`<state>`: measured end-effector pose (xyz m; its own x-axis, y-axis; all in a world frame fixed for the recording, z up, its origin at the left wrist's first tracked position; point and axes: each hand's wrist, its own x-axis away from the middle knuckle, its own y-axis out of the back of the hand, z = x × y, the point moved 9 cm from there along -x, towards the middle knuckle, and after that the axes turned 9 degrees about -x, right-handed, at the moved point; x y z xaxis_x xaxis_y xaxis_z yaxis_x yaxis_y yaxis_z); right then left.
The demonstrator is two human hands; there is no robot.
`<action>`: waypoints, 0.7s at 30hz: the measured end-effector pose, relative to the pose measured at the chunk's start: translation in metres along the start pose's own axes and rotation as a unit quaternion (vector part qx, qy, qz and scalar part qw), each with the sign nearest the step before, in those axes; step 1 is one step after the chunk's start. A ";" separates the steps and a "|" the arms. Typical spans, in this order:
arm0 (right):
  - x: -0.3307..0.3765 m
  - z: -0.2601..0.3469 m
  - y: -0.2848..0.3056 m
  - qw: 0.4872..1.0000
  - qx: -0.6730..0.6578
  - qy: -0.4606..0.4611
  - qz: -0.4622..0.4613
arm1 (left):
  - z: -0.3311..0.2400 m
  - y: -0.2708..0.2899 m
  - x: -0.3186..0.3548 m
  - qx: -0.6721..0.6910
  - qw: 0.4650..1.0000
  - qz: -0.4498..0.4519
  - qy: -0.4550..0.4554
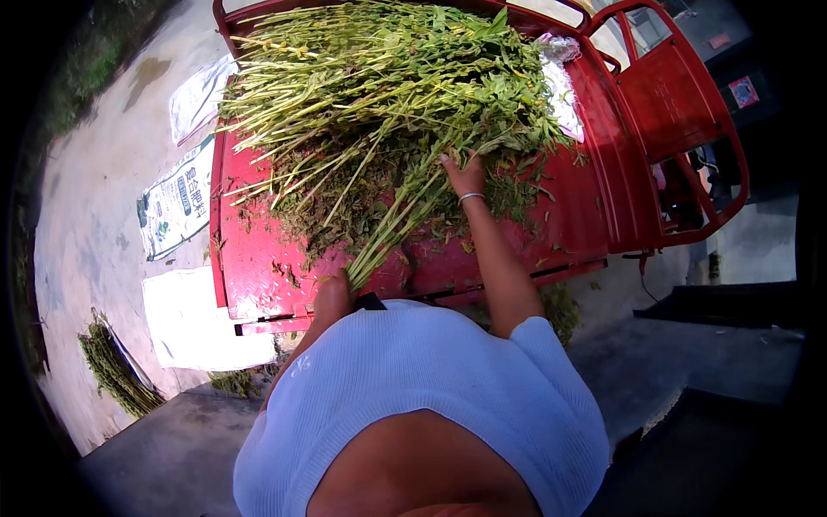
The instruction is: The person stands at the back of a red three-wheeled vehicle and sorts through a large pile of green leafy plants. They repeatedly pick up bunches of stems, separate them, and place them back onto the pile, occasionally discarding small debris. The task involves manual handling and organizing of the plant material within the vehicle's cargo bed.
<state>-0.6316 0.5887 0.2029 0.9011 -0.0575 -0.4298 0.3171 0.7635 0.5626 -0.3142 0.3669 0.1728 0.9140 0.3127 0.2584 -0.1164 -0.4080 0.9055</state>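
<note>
A slender bunch of green plant stalks (394,226) slants across the red truck bed, its bare ends toward me. My left hand (334,297) is closed around those ends at the bed's near edge. My right hand (466,177), with a bracelet at its wrist, reaches in beside the leafy end of the bunch. Its thumb and fingers are apart among the leaves, and some fingertips are hidden. Beyond both hands lies a large heap of leafy stalks (370,73), mostly with cut ends to the left and leaves to the right.
Loose, wilted leaves (345,185) litter the red truck bed (568,220). The red cab frame (672,103) rises at the right. White printed sacks (179,202) and a white sheet (202,319) lie on the concrete at the left. Another stalk bundle (116,366) rests farther left.
</note>
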 end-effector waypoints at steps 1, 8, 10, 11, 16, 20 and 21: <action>-0.004 -0.008 -0.012 0.996 0.023 -0.032 0.082 | 0.000 0.000 -0.001 0.001 1.000 0.006 0.003; -0.008 -0.025 0.023 0.871 -0.418 -0.223 0.132 | 0.003 0.010 0.002 -0.005 1.000 -0.015 0.015; -0.012 -0.054 0.085 0.831 -0.491 -0.240 0.099 | -0.006 0.018 0.002 0.010 1.000 -0.018 0.015; -0.010 -0.076 0.121 0.843 -0.471 -0.252 0.067 | -0.008 0.016 0.002 0.017 1.000 -0.004 0.006; 0.058 -0.291 0.328 0.929 -0.077 -0.356 0.061 | -0.016 0.016 -0.005 0.068 0.996 0.051 -0.017; 0.130 -0.344 0.425 0.809 0.377 -0.392 0.222 | -0.035 0.041 0.006 0.061 0.997 0.038 -0.003; 0.132 -0.353 0.429 0.828 0.364 -0.377 0.201 | -0.038 0.044 0.010 0.065 0.998 0.025 0.000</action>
<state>-0.4815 1.1359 0.1382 0.8188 -0.4876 0.3029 -0.2056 0.2434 0.9479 -0.3247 0.3845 0.2285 0.9087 0.2883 0.3018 -0.1103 -0.5315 0.8399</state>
